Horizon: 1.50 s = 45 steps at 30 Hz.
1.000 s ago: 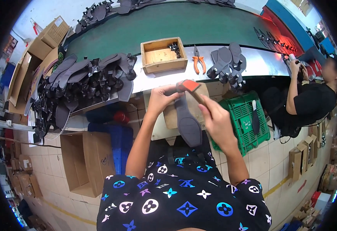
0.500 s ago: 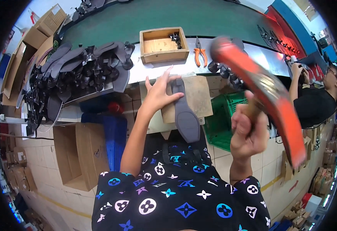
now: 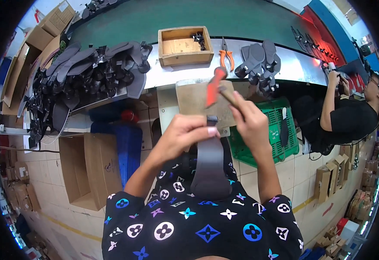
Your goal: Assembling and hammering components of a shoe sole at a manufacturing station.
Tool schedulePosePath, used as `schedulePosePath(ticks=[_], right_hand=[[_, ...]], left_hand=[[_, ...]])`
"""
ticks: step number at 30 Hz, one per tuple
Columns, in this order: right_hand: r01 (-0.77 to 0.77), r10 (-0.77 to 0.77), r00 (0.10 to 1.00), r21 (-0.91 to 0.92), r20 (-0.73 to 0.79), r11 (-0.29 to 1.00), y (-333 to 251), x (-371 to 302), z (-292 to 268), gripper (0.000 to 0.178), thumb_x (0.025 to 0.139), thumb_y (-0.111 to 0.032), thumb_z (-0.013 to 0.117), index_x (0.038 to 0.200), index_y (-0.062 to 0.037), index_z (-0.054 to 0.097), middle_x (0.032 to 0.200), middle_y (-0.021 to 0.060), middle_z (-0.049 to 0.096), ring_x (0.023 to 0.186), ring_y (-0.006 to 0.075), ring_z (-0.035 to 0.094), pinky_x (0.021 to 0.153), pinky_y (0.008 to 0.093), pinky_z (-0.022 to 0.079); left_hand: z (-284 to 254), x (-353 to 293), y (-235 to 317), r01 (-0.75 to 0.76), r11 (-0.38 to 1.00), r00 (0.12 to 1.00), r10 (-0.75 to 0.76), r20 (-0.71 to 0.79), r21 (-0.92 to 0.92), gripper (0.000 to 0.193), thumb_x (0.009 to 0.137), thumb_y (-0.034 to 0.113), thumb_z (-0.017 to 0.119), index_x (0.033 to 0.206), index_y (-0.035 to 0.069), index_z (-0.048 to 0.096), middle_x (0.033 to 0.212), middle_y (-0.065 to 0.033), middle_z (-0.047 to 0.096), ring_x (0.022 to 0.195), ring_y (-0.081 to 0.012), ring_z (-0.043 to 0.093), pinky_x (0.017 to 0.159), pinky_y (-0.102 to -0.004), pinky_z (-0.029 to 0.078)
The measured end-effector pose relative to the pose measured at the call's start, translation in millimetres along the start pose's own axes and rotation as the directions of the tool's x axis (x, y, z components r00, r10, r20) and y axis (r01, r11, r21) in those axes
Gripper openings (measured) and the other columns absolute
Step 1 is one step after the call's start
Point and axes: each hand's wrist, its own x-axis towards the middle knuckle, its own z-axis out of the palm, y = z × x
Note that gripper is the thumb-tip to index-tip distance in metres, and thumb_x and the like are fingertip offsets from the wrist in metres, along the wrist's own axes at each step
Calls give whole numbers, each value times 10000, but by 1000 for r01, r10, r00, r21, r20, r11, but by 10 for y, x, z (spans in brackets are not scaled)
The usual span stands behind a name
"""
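Observation:
A grey shoe sole (image 3: 209, 162) is pinched at its narrow end by my left hand (image 3: 183, 136), and its wide end points back toward my body. A small dark piece (image 3: 212, 118) shows at the narrow end, just above my fingers. My right hand (image 3: 254, 123) is closed on the wooden handle of a hammer (image 3: 215, 89). The hammer's orange-red head hangs over a tan work pad (image 3: 191, 97), beyond the sole and apart from it. Slight motion blur covers the sole and the hammer head.
Beyond the pad stand a wooden box (image 3: 185, 60) with small black parts and orange-handled pliers (image 3: 226, 58). Dark soles with heels pile up at left (image 3: 89, 78), with a smaller heap (image 3: 258, 63) at right. A green crate (image 3: 265, 154) and cardboard box (image 3: 89, 173) flank me. A co-worker (image 3: 349, 108) sits right.
The sole has been lifted off the pad and drawn toward my body in my left hand. My right hand has brought the hammer inward and left, its head now over the pad.

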Motion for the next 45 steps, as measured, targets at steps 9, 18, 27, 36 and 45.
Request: schedulePosePath(ticks=[9, 18, 27, 36, 45], right_hand=[[-253, -216, 788, 623, 576, 740, -362, 230, -457, 412, 856, -266, 722, 1144, 24, 669, 1001, 142, 717, 868, 266, 692, 794, 363, 541], [-27, -786, 471, 896, 402, 442, -601, 564, -528, 291, 832, -186, 720, 901, 84, 637, 804, 153, 626, 624, 275, 615, 508, 338, 471], [12, -794, 469, 896, 388, 444, -868, 523, -566, 378, 869, -282, 705, 765, 73, 626, 607, 97, 530, 448, 236, 486, 390, 335, 344], [483, -520, 587, 247, 620, 840, -528, 834, -423, 735, 790, -432, 751, 1320, 16, 508, 1220, 208, 598, 1047, 365, 600, 875, 428, 482], [-42, -37, 923, 194, 383, 980, 412, 90, -294, 291, 954, -195, 608, 1128, 38, 629, 978, 115, 663, 693, 144, 587, 634, 274, 477]], left_hand=[[279, -481, 472, 161, 912, 979, -101, 174, -376, 231, 955, 176, 624, 959, -32, 723, 862, -66, 661, 824, -120, 602, 753, -259, 458], [291, -433, 312, 74, 891, 825, 199, 530, -449, 226, 935, 190, 656, 1027, 2, 742, 877, -96, 735, 805, -124, 662, 723, -264, 486], [259, -578, 412, 136, 854, 725, 259, 638, -501, 281, 958, 247, 604, 967, -4, 730, 858, -96, 718, 816, -126, 650, 742, -281, 484], [-397, -680, 206, -313, 893, 824, 424, -375, 324, 271, 908, 269, 662, 922, -1, 670, 825, -138, 637, 707, -223, 602, 660, -358, 479], [-2891, -2316, 158, 102, 811, -658, 490, -572, 576, 349, 1003, 349, 561, 964, 3, 580, 797, -28, 561, 694, -128, 508, 633, -297, 437]])
